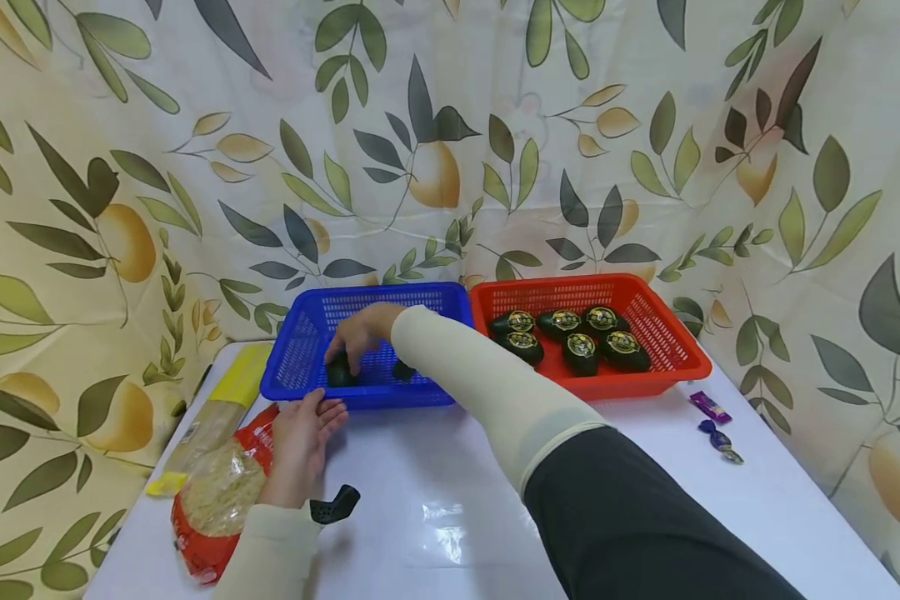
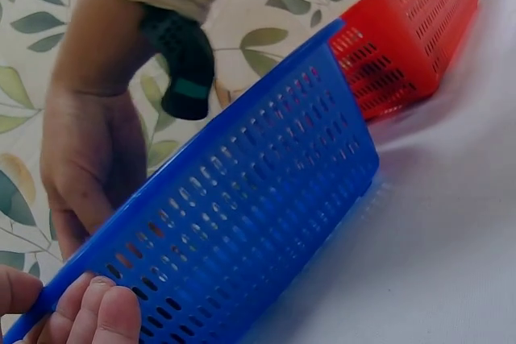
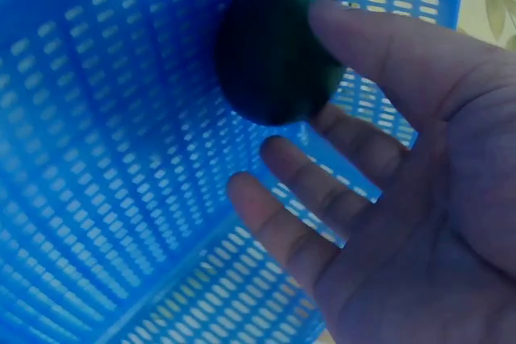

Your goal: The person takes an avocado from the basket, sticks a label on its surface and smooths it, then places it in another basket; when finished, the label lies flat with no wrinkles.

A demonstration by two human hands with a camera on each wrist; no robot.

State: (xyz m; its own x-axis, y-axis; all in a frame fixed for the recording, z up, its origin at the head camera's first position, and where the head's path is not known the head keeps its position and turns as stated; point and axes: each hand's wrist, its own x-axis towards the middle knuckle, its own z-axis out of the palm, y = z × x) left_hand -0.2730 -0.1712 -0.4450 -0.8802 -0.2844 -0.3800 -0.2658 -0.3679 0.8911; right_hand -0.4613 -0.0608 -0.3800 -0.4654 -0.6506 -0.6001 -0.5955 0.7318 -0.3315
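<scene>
A blue basket [image 1: 360,293] and a red basket [image 1: 630,385] stand side by side at the back of the white table. My right hand [image 1: 356,337] reaches into the blue basket [image 3: 97,159] with loose, spread fingers. Its thumb touches a dark egg [image 3: 270,54] that lies on the basket floor [image 1: 340,371]. A second dark egg [image 1: 402,371] lies beside it. Several black eggs with gold labels [image 1: 581,350] fill the red basket. The straight fingers of my left hand [image 1: 303,433] rest against the blue basket's near wall [image 2: 266,199].
At the table's left lie a yellow pack of noodles [image 1: 217,412] and a red bag of round noodle cakes [image 1: 221,492]. Two wrapped sweets [image 1: 712,421] lie at the right, near the red basket. A leaf-patterned cloth hangs behind and to both sides.
</scene>
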